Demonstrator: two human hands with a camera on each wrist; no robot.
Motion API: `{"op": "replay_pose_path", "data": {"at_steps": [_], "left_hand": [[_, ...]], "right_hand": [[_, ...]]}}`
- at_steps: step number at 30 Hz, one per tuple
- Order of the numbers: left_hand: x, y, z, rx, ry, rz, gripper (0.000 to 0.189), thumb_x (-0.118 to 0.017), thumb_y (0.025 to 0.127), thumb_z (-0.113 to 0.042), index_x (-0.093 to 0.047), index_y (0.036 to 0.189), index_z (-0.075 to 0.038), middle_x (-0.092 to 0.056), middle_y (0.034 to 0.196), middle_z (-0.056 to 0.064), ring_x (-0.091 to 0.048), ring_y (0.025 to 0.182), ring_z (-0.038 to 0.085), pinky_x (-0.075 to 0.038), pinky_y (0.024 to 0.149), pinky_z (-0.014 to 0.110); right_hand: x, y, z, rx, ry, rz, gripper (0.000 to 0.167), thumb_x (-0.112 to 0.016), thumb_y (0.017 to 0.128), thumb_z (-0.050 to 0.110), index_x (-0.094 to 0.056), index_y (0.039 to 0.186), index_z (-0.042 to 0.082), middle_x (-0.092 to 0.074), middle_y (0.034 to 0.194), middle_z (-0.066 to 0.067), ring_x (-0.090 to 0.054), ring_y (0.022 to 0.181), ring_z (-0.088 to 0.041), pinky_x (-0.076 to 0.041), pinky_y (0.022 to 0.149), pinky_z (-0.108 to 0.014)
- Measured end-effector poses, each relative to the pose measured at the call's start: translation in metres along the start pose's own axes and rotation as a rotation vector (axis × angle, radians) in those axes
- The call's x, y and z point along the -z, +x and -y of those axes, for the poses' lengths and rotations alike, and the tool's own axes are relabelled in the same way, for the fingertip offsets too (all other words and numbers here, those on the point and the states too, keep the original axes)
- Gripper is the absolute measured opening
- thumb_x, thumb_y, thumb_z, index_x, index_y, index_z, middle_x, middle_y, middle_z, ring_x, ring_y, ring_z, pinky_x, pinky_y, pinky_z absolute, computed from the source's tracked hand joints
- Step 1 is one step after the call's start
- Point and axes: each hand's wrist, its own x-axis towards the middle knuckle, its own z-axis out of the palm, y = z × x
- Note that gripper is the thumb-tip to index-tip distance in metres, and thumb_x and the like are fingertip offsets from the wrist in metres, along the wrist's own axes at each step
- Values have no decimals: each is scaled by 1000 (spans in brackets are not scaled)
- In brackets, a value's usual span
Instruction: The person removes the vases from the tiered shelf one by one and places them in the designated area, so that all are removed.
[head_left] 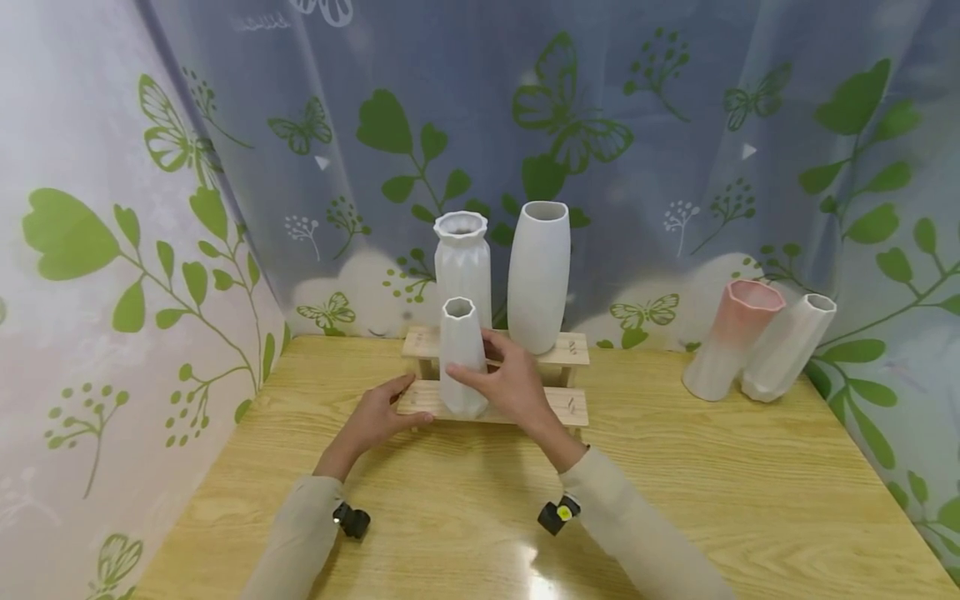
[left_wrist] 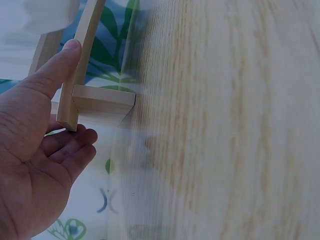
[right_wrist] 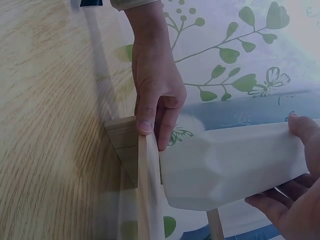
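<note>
A small white faceted vase (head_left: 459, 350) stands upright at the lower step of a two-step wooden stand (head_left: 572, 405). My right hand (head_left: 517, 388) holds this vase from the right, thumb in front and fingers behind. In the right wrist view the vase's base (right_wrist: 187, 180) meets the board, or nearly so. At the lower step's left end, my left hand (head_left: 377, 415) grips the board; in the left wrist view its thumb lies on the board and its fingers (left_wrist: 75, 150) curl past the end. On the upper step are a frilled-rim white vase (head_left: 462, 258) and a taller smooth white vase (head_left: 538, 275).
To the right on the wood-grain table (head_left: 645, 467) lean a pink-and-white vase (head_left: 723, 342) and a white ribbed vase (head_left: 786, 350), close together. A curtain (head_left: 480, 50) with leaves and butterflies hangs behind the table and along its sides.
</note>
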Motion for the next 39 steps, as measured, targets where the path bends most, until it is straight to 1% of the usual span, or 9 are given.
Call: {"op": "replay_pose_path", "data": {"at_steps": [6, 11, 14, 21, 27, 31, 39], "left_hand": [[0, 0, 1, -8, 4, -3, 97, -83, 84, -48, -40, 155, 3, -40, 158, 22, -41, 145, 37, -43, 115, 50], [0, 0, 1, 7, -9, 5, 99, -84, 83, -48, -38, 155, 3, -38, 159, 21, -40, 146, 38, -42, 116, 50], [0, 0, 1, 16, -15, 5, 100, -84, 83, -48, -38, 156, 2, -38, 160, 21, -40, 146, 37, -41, 116, 49], [-1, 0, 2, 10, -16, 7, 99, -83, 83, -48, -38, 156, 2, -38, 160, 21, -39, 146, 37, -41, 116, 48], [0, 0, 1, 18, -12, 9, 100, -83, 83, -49, -38, 156, 2, -38, 160, 21, -39, 146, 38, -41, 116, 49], [0, 0, 0, 16, -8, 11, 100, -83, 83, -50, -37, 156, 2, -37, 160, 22, -39, 146, 39, -41, 116, 49], [1, -1, 0, 30, -15, 31, 101, -81, 84, -50, -35, 158, 1, -34, 162, 21, -38, 146, 40, -41, 116, 50]], "right_hand": [[9, -5, -1, 28, -9, 5, 62, -89, 82, 33, -65, 136, 14, -69, 126, -6, -67, 115, -23, -60, 94, -44], [16, -9, 0, 52, -18, 2, 58, -89, 83, 32, -67, 133, 14, -71, 123, -5, -69, 113, -22, -61, 92, -42], [19, -10, 0, 39, -35, 1, 59, -88, 83, 35, -67, 133, 15, -71, 122, -4, -69, 112, -22, -61, 92, -42], [28, -14, 1, -7, -66, -8, 63, -89, 80, 39, -67, 135, 19, -72, 120, -3, -71, 108, -24, -63, 87, -44], [35, -18, 0, -3, -61, 5, 66, -89, 80, 38, -65, 138, 17, -72, 122, -5, -71, 110, -24, -63, 87, -44], [39, -20, -1, 4, -67, 4, 65, -89, 80, 38, -66, 137, 16, -72, 122, -6, -70, 111, -24, -62, 88, -44], [48, -25, -4, -14, -97, -9, 65, -89, 81, 39, -66, 135, 13, -72, 123, -9, -71, 111, -28, -62, 88, -47]]}}
